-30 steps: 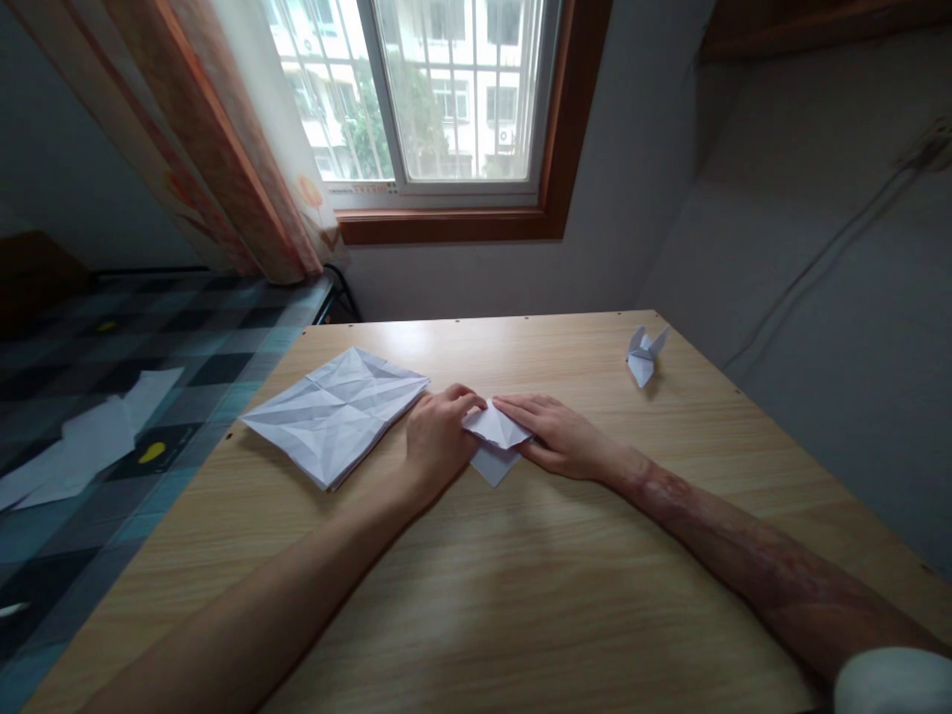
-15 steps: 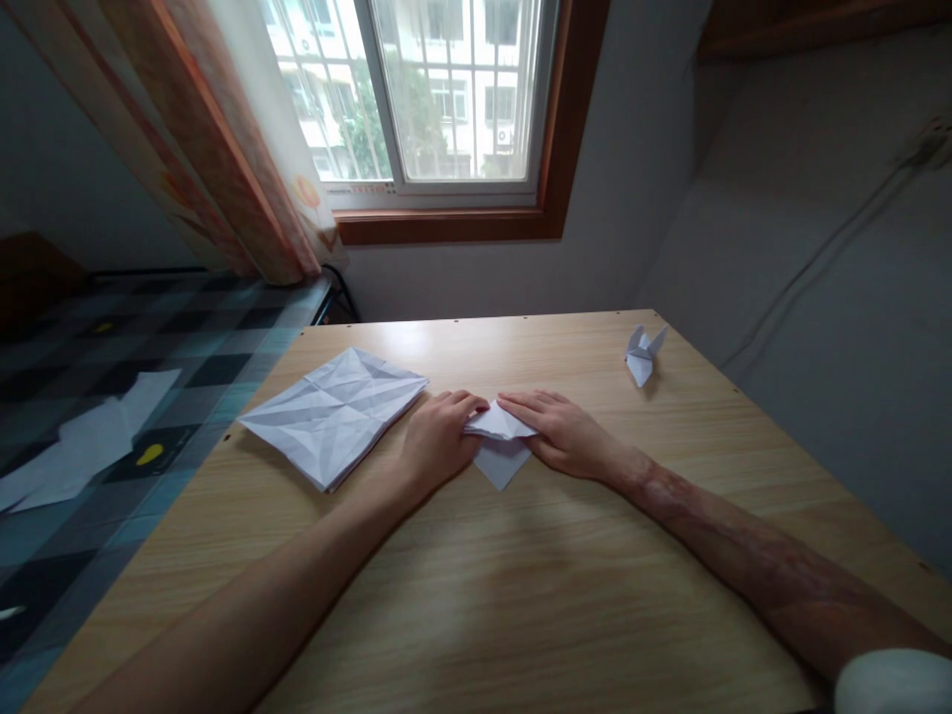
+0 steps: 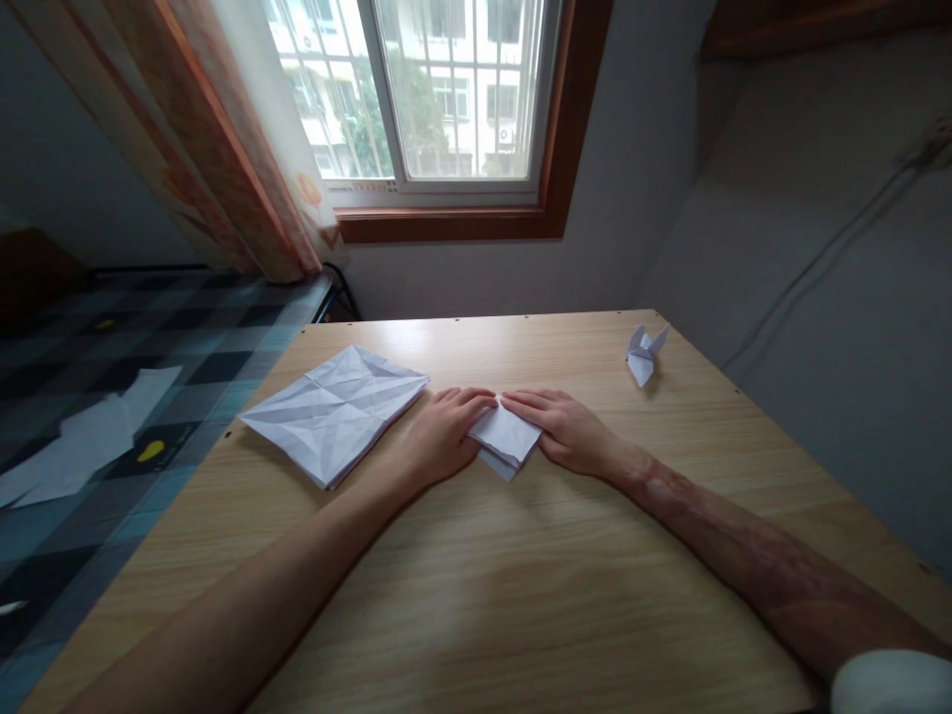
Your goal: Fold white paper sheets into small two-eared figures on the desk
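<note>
A small folded white paper (image 3: pixel 506 433) lies on the table between my two hands, roughly a diamond with a second layer showing at its near corner. My left hand (image 3: pixel 450 428) grips its left side, fingertips at the far corner and thumb hidden. From the other side my right hand (image 3: pixel 559 424) holds it, with the fingers together and the tips near that same corner. To the left of my left hand rests a stack of creased white paper sheets (image 3: pixel 338 409).
A finished-looking folded paper figure (image 3: pixel 644 354) with two upright points stands at the table's far right. The wooden table (image 3: pixel 476 595) ends at a wall below the window. Left of it is a bed with checked cloth (image 3: pixel 215 317), where loose white paper (image 3: pixel 93 436) lies.
The raised upper flap of the folded paper has come down toward me and now lies nearly flat over the lower layer. Both hands stay close to where they were.
</note>
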Demonstrator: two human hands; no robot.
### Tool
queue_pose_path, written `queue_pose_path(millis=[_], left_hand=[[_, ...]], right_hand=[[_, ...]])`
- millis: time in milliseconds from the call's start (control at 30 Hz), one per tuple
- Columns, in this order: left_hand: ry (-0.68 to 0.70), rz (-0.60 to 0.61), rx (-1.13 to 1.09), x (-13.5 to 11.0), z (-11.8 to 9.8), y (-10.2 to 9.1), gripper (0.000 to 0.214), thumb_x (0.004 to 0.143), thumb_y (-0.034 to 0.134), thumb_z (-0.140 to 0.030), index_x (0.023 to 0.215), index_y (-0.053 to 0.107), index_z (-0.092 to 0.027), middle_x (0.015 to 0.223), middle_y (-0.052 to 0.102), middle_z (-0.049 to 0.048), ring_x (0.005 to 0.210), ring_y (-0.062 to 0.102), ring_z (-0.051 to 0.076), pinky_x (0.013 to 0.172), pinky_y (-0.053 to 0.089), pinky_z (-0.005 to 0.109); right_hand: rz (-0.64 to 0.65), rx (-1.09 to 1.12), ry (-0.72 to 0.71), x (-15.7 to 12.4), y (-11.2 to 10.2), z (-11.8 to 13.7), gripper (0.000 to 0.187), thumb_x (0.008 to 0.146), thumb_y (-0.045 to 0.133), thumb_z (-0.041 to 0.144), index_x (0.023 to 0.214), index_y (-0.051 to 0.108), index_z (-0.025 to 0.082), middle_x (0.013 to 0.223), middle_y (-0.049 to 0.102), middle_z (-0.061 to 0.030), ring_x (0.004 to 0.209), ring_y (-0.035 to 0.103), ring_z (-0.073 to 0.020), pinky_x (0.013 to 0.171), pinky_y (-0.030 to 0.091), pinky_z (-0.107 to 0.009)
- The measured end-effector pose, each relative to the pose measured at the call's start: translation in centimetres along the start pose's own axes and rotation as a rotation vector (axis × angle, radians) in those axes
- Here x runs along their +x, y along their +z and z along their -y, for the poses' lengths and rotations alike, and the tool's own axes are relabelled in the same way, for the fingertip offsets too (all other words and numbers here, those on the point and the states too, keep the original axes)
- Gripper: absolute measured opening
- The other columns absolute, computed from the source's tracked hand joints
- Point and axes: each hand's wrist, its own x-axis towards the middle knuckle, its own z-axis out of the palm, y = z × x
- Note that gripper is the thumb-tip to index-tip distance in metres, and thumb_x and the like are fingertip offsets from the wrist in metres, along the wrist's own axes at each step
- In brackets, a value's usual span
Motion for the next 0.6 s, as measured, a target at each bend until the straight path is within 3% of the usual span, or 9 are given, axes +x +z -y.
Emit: queue_pose_path(millis=[133,367,600], left_hand=[[0.000,0.070,0.136,-0.07,-0.48,-0.43,0.056,0.086,0.063,-0.009,0.141,0.068,-0.020,0.144,0.075,0.0121,0.129,0.071,0.033,0.123,0.048,0.055],[0.030,0.078,0.120,0.15,-0.91,-0.78,0.054,0.085,0.068,-0.014,0.138,0.071,-0.023,0.146,0.075,0.0091,0.129,0.070,0.032,0.119,0.051,0.052],[-0.046,0.064,0.166,-0.01,-0.87,-0.84,0.043,0.088,0.066,-0.015,0.128,0.077,-0.026,0.131,0.078,0.0081,0.115,0.073,0.030,0.107,0.056,0.049]], right_hand=[[0.013,-0.008,0.012,-0.02,-0.23,0.10,0.072,0.101,0.051,0.008,0.171,0.049,0.024,0.168,0.058,-0.0115,0.153,0.057,-0.0302,0.127,0.045,-0.054],[0.030,0.002,-0.001,-0.03,-0.27,0.12,0.076,0.095,0.056,0.007,0.169,0.052,0.025,0.169,0.058,-0.0100,0.151,0.058,-0.0306,0.127,0.045,-0.052],[0.031,-0.039,0.009,-0.01,-0.46,0.21,0.058,0.105,0.055,0.016,0.161,0.061,0.026,0.165,0.062,-0.0110,0.145,0.062,-0.0321,0.122,0.049,-0.053]])
